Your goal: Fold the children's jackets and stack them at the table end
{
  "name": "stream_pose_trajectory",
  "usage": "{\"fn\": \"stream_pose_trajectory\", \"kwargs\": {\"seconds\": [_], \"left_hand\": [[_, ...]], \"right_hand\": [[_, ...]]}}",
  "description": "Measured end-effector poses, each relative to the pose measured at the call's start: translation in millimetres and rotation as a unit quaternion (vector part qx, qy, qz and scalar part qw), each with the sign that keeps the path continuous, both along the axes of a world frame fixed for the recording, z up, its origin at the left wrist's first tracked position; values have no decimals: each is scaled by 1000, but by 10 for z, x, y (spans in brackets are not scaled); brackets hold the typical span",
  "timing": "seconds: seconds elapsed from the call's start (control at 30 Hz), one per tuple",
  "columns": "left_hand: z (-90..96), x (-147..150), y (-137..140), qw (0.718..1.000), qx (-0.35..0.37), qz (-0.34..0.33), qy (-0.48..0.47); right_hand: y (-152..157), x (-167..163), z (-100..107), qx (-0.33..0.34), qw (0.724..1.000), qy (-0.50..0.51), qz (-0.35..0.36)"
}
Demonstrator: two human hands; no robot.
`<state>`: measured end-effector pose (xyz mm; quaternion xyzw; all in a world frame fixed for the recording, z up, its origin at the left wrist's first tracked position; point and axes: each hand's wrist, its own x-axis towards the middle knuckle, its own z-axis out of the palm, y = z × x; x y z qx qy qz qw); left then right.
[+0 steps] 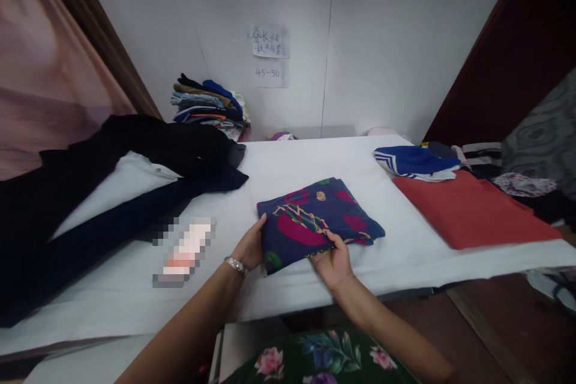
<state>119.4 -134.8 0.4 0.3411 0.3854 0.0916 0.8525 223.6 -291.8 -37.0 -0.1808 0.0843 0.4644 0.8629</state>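
A folded navy cloth (pixel 335 210) with magenta, green and cream patterns is held between my two hands over the white-covered table (pixel 288 162). It is a flat, roughly rectangular bundle, and its exact kind of garment does not show. My left hand (pixel 252 246), with a bracelet on the wrist, grips its left edge, the thumb on the front side. At the near edge, my right hand (pixel 333 258) holds it with the thumb on top and the other fingers underneath, mostly hidden.
Dark trousers (pixel 135 210) and black garments (pixel 166 141) lie at the left. A stack of folded clothes (pixel 209 108) stands against the back wall. To the right are a red folded cloth (pixel 468 210) and a blue-and-white garment (pixel 414 162). A pixelated object (pixel 184 252) lies at the left front.
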Motion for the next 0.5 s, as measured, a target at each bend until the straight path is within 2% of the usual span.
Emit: {"fn": "stream_pose_trajectory", "kwargs": {"seconds": [0.1, 0.3, 0.4, 0.5], "left_hand": [[19, 59, -25, 1000, -9, 18, 14], [105, 36, -124, 999, 7, 20, -29], [118, 21, -121, 999, 21, 24, -43], [48, 20, -102, 998, 39, 10, -47]], "right_hand": [[8, -13, 37, -1, 1000, -5, -8], [26, 65, 124, -36, 998, -40, -22], [-16, 144, 250, -24, 996, -80, -19], [-89, 255, 409, 7, 994, -111, -16]]}}
